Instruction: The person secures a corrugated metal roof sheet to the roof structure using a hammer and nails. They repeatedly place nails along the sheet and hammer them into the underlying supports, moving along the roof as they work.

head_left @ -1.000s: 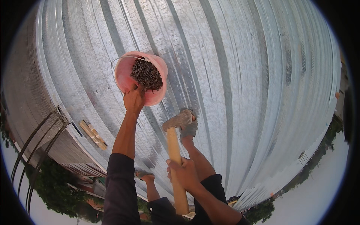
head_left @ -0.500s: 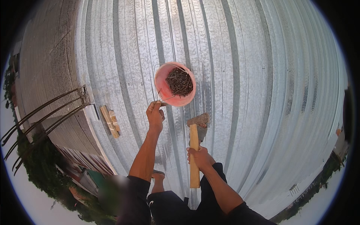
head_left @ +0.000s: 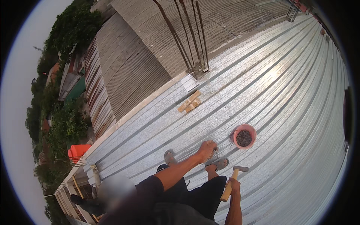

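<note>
**All in Black, Down to Grey Sandals** (head_left: 217, 164)

A black sleeve (head_left: 152, 184), ending near the elbow, shows at lower centre, beside a dark top (head_left: 172, 214) blurred along the bottom of the frame. Loose black shorts (head_left: 206, 193) stop around the knees. The footwear is open-toed, with a broad strap over each foot. The left hand (head_left: 206, 150), just below centre, and the right hand (head_left: 234, 183), lower right, are bare.

No legible lettering, labels, brand marks, numbers or signs on any surface in view.
</note>
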`<state>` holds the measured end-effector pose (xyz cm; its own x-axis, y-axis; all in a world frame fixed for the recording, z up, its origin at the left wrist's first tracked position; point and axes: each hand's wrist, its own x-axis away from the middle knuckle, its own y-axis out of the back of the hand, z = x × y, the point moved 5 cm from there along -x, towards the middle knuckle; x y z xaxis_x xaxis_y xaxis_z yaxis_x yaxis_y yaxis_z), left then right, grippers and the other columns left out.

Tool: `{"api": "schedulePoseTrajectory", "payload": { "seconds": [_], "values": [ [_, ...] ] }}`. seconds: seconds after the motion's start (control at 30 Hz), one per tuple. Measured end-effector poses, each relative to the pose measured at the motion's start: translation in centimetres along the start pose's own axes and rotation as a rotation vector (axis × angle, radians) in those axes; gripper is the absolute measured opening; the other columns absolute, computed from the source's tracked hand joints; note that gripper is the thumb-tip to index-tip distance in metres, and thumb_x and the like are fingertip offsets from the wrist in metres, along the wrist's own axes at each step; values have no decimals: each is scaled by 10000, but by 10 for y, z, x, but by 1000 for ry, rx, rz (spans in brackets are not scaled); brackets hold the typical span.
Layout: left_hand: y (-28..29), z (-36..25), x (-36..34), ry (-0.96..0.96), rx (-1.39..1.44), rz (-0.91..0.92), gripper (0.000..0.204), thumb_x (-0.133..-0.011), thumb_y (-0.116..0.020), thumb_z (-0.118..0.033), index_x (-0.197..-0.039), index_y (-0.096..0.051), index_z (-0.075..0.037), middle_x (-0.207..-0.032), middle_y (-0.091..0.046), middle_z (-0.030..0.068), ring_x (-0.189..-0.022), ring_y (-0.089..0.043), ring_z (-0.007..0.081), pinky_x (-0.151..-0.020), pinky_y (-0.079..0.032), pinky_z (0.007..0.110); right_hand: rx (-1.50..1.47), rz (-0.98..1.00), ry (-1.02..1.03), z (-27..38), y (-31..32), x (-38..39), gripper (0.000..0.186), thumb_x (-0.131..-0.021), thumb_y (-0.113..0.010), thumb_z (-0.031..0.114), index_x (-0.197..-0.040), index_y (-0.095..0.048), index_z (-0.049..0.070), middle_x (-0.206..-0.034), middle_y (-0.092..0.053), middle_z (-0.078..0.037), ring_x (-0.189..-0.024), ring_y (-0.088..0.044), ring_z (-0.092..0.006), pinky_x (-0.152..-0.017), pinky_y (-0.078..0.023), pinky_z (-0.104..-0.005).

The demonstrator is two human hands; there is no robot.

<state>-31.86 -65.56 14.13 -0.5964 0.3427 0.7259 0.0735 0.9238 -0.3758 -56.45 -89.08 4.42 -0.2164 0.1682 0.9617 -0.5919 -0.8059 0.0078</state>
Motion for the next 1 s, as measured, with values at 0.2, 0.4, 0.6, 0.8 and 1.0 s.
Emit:
{"api": "schedulePoseTrajectory", "payload": {
  "seconds": [0.2,0.4,0.6,0.8,1.0],
  "values": [
    [178,-2,143,-157,78,-348,177,-934,-721,-181,-968,-588,-69,-739,-601,42,-493,-429,81,-411,-308,280,100,-80,1,-1,-47,-19,327,-880,-659,94,-1150,-487,25,-772,-552,-118,-575,-596,-258,-513,-548,-415],
    [412,84,290,-464,379,-881,321,-936,-744,-232,-1177,-711,-21,-784,-682,54,-545,-539,112,-458,-400,274,679,246,218,6,-208,-18,261,-899,-645,124,-1114,-527,36,-728,-569,-120,-551,-606,-275,-498,-547,-441],
    [534,215,454,-311,593,-1279,258,-864,-682,-47,-1106,-769,-67,-781,-673,26,-509,-456,101,-442,-354,274,1130,378,199,-38,-435,112,211,-895,-687,131,-978,-584,-34,-677,-609,-138,-529,-622,-276,-479,-549,-428],
    [540,295,529,-103,778,-1231,316,-885,-648,-42,-1178,-757,-90,-824,-707,27,-536,-481,90,-434,-344,253,1453,499,272,-103,-583,161,212,-885,-723,118,-939,-617,-58,-689,-628,-145,-528,-633,-264,-469,-549,-409],
    [508,344,564,-111,592,-1268,340,-920,-561,-11,-1208,-738,-50,-987,-771,62,-573,-587,87,-462,-432,242,1792,471,307,-160,-617,167,244,-860,-774,120,-871,-620,-70,-689,-647,-150,-542,-665,-277,-465,-563,-416]
  ]
}}
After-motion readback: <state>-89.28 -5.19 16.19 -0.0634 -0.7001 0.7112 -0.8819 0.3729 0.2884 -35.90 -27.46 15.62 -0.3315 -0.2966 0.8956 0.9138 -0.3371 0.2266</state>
